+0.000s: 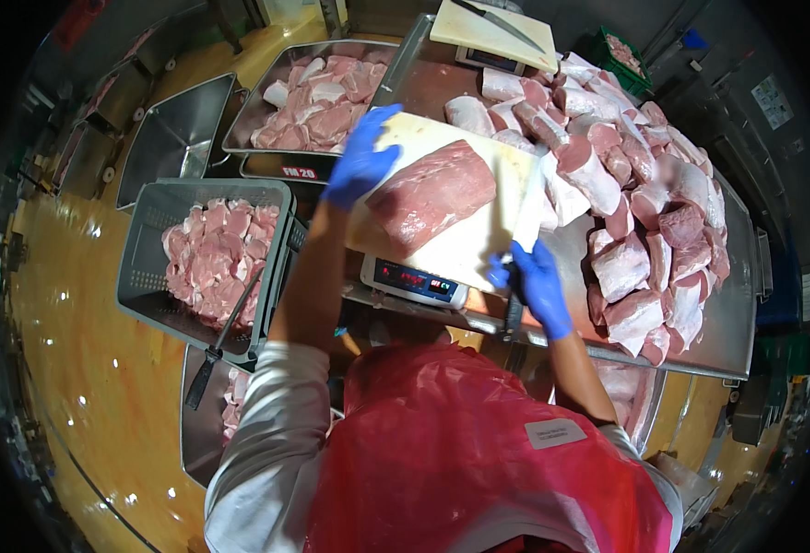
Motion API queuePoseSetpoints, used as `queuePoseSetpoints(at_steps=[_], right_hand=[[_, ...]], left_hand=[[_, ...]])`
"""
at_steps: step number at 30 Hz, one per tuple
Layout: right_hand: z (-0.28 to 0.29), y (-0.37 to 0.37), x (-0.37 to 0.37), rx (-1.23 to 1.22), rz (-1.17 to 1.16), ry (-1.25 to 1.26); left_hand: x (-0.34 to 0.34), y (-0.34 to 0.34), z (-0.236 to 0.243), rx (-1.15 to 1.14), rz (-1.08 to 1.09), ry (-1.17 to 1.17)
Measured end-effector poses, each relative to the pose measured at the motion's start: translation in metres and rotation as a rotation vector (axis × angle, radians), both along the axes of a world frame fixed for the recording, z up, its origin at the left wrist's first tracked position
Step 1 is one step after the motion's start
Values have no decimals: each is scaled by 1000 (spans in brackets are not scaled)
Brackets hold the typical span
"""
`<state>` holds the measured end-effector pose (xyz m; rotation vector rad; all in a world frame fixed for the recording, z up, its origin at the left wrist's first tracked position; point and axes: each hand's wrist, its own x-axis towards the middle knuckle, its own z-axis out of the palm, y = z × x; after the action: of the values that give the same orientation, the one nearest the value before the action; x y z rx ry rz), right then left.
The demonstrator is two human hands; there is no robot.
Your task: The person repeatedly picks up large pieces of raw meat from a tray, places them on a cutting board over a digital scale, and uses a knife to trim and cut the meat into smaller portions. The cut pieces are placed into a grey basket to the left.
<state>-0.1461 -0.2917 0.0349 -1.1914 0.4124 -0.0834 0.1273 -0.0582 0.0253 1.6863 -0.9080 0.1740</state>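
Observation:
My left hand (pixel 363 157), in a blue glove, grips the upper-left edge of a white cutting board (pixel 442 267). A large slab of pink pork (pixel 431 195) lies across the board. Under the board's near edge sits a scale (pixel 412 281) with a red display. My right hand (pixel 536 281), also gloved in blue, is closed on the black handle of a knife (pixel 515 309) at the board's lower-right edge; its pale blade points away from me and is hard to make out.
A steel table (pixel 718 323) bears piled pork pieces (pixel 654 212) and another board (pixel 492 37) with a knife. Left are a meat tray (pixel 322 97), a steel tub (pixel 165 138) and a grey crate (pixel 135 267) of pork, a long black-handled tool (pixel 204 378) across its rim.

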Motion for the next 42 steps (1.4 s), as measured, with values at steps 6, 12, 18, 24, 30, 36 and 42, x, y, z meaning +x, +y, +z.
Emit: queuePoseSetpoints(at_steps=[6, 12, 18, 24, 30, 36, 42], right_hand=[[-12, -46, -58, -649, -72, 163], [15, 24, -16, -1212, 275, -68], [25, 93, 44, -1354, 542, -184], [29, 113, 63, -1452, 613, -41], [21, 59, -21, -1547, 835, 243], [81, 15, -70, -1631, 991, 352], [77, 82, 4, -1560, 770, 81]], left_hand=[[-76, 107, -30, 6, 453, 430], [-170, 33, -16, 19, 620, 334], [-177, -2, -39, -173, 726, 374], [-172, 3, -44, -110, 733, 296], [-167, 16, -60, -231, 725, 368], [-157, 30, -48, -148, 563, 426], [-152, 12, -63, -124, 584, 497]])
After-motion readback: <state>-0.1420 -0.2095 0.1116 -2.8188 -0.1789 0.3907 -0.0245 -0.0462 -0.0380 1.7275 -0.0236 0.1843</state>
